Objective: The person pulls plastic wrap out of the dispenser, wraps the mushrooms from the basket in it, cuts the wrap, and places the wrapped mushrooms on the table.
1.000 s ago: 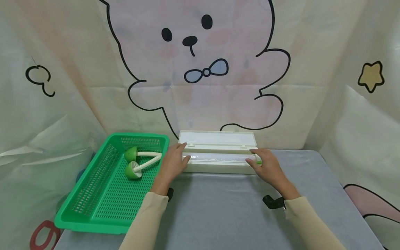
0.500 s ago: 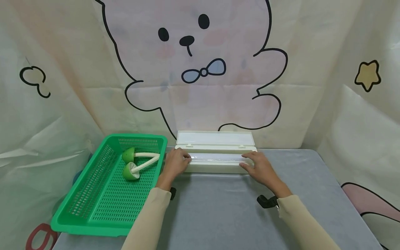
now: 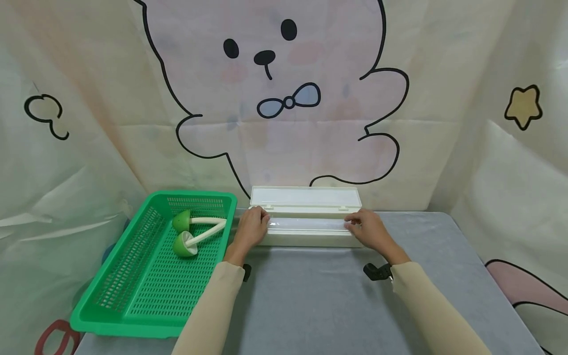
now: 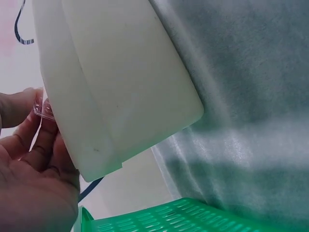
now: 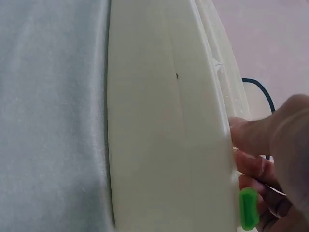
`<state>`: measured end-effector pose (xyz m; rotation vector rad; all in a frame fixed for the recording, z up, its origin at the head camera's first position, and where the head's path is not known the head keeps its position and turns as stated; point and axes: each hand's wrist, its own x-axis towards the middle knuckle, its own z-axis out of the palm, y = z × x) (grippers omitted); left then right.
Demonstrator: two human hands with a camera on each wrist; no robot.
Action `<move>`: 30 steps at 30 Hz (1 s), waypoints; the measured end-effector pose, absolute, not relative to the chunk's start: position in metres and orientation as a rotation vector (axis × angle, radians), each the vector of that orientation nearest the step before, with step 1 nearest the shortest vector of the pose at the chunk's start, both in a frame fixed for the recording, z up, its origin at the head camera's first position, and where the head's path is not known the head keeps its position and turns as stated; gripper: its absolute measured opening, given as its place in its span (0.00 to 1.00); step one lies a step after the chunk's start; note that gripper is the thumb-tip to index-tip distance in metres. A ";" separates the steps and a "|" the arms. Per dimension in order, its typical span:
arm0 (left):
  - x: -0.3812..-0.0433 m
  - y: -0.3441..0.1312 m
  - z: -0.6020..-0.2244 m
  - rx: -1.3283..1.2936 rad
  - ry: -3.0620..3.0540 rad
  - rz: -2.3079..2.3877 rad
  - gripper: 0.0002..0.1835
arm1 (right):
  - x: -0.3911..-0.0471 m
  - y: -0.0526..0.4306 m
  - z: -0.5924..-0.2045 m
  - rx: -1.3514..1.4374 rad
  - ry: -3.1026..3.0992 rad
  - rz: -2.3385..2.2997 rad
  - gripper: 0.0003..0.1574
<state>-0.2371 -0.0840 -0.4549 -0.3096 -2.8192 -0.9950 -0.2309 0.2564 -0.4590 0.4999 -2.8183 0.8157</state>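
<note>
A long cream cling film dispenser point(image 3: 312, 239) lies on the table with its lid point(image 3: 306, 196) raised at the back. Clear cling film point(image 3: 306, 224) stretches along its top opening. At the left end, my left hand point(image 3: 252, 227) pinches the film; the left wrist view shows a crumpled clear bit between thumb and fingers. My right hand point(image 3: 372, 230) pinches at the film near the right end, thumb and fingertips brought together just over the rim. Beside those fingers, the right wrist view shows a small green piece point(image 5: 249, 209) at the dispenser's end.
A green perforated basket point(image 3: 151, 323) stands at the left, close to my left forearm. Inside lie two green-capped, white-stemmed mushroom-like items point(image 3: 185, 244). A grey cloth point(image 3: 319, 305) covers the table, and a printed curtain point(image 3: 284, 148) hangs behind it. Something red point(image 3: 55, 337) shows at lower left.
Both hands have gone from spread fingers at the dispenser's ends to a pinch at the film. The right hand has shifted a little to the left, off the green end piece.
</note>
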 end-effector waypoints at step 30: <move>-0.247 -0.087 -0.444 -0.076 -2.675 -1.240 0.08 | -0.245 0.259 -0.452 0.279 -2.591 0.990 0.10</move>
